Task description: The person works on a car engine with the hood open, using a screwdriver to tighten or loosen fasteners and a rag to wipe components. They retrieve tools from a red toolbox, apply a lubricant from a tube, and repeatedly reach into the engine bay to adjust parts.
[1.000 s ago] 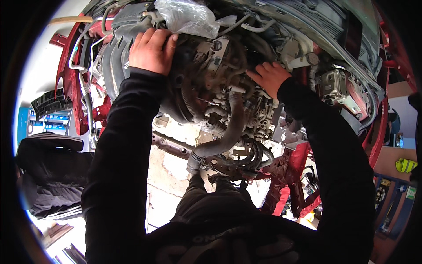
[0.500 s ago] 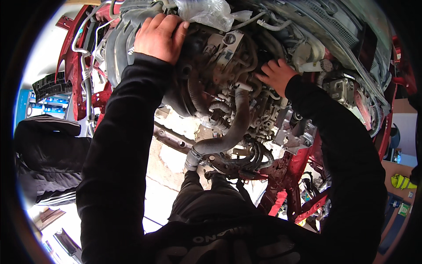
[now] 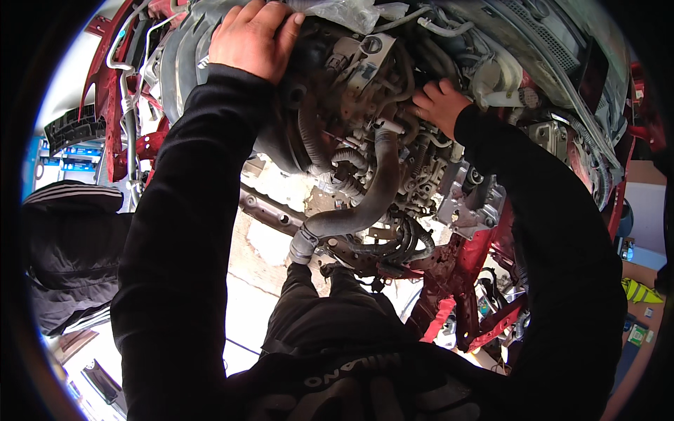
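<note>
My left hand (image 3: 254, 41) lies over the rounded edge of a dark ribbed plastic engine part (image 3: 188, 64), thumb apart from the other fingers. Its fingertips run out of sight at the top. My right hand (image 3: 442, 107) reaches in among the hoses on the right of the engine (image 3: 365, 77), its fingers bent and their tips hidden in a dark gap. What those fingers hold is out of sight. Between my arms, a thick grey-black hose (image 3: 382, 175) curves down from the engine to a clamped end near my legs.
Clear plastic wrap (image 3: 351, 12) lies at the top of the engine. Red car body members (image 3: 449, 295) stand at lower right, below a metal bracket (image 3: 472, 200). A person in black clothing with white stripes (image 3: 74, 245) is at the left. A yellow-green item (image 3: 640, 290) lies far right.
The whole view has shifted slightly, with the engine and hose a little differently placed. Both hands keep nearly the same places, and my right fingers have shifted slightly.
</note>
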The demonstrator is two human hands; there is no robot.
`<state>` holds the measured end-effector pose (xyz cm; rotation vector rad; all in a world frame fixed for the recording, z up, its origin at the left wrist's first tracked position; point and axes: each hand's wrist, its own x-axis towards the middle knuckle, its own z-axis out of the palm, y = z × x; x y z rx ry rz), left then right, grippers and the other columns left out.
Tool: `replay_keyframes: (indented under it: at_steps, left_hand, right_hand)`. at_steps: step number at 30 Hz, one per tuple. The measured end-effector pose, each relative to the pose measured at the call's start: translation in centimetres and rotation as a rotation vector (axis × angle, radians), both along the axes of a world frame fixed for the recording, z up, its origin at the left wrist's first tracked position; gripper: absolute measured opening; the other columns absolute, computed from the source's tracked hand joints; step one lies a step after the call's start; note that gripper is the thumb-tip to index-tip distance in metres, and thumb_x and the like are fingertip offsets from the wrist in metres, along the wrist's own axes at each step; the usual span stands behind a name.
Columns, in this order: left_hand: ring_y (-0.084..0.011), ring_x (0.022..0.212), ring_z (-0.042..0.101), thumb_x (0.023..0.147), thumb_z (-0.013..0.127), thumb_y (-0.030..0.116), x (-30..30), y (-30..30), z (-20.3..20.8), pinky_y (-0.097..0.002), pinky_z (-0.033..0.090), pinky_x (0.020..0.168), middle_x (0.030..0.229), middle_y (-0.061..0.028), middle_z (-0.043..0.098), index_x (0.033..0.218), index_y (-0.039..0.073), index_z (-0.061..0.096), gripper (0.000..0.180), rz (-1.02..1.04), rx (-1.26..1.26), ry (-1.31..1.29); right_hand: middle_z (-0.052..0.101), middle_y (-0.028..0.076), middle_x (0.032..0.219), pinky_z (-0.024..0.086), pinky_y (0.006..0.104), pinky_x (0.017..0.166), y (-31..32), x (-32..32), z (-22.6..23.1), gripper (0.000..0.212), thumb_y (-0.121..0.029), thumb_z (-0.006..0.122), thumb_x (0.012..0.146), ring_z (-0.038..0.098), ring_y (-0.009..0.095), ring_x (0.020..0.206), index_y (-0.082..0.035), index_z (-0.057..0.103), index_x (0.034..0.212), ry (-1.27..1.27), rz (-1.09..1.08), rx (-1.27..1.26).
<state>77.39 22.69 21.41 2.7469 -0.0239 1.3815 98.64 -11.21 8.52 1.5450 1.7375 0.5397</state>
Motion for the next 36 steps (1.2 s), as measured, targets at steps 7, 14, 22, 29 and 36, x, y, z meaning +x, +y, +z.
replay_keyframes:
  at_steps: [7,14,22,29,36]
  left_hand:
    - [-0.0427,0.082,0.063,0.095,0.074,0.012,-0.3,-0.3,0.4,-0.051,0.054,0.075,0.085,-0.0178,0.063,0.091,0.006,0.069,0.009,0.003,-0.003,0.004]
    - [-0.0425,0.08,0.063,0.095,0.074,0.014,-0.3,-0.1,0.3,-0.0506,0.054,0.076,0.084,-0.0168,0.064,0.091,0.007,0.07,0.009,-0.002,-0.001,-0.011]
    - [-0.0425,0.08,0.064,0.096,0.074,0.015,-0.4,-0.1,0.1,-0.0505,0.055,0.078,0.084,-0.0162,0.065,0.091,0.007,0.07,0.01,0.004,-0.009,-0.013]
    - [-0.0426,0.081,0.064,0.096,0.073,0.015,-0.4,0.0,0.2,-0.0506,0.055,0.079,0.084,-0.0162,0.064,0.091,0.007,0.069,0.01,0.01,-0.009,0.016]
    - [-0.043,0.081,0.063,0.095,0.074,0.014,-0.1,-0.2,0.1,-0.0514,0.054,0.076,0.084,-0.0169,0.064,0.091,0.007,0.069,0.009,0.001,-0.015,-0.005]
  right_hand:
    - [0.056,0.001,0.133,0.04,0.0509,0.108,0.3,-0.1,-1.2,0.046,-0.026,0.061,0.093,0.051,0.028,0.125,-0.023,0.073,0.137,0.014,0.006,0.018]
    - [0.056,0.003,0.122,0.04,0.0504,0.102,0.2,-1.5,-2.2,0.03,-0.028,0.062,0.096,0.051,0.032,0.121,-0.016,0.077,0.119,-0.064,-0.099,0.033]
    - [0.055,0.002,0.119,0.039,0.0462,0.097,-1.1,-1.1,-1.6,0.039,-0.026,0.062,0.094,0.05,0.029,0.118,-0.017,0.077,0.13,0.145,-0.112,0.042]
    - [0.055,0.003,0.124,0.039,0.0439,0.098,-1.7,-1.9,-0.2,0.061,-0.02,0.061,0.095,0.051,0.028,0.12,-0.02,0.061,0.155,0.204,-0.138,0.137]
    - [0.057,0.003,0.132,0.04,0.0442,0.102,-0.5,-1.6,-0.1,0.065,-0.021,0.062,0.097,0.053,0.027,0.122,-0.027,0.054,0.162,0.207,-0.205,0.134]
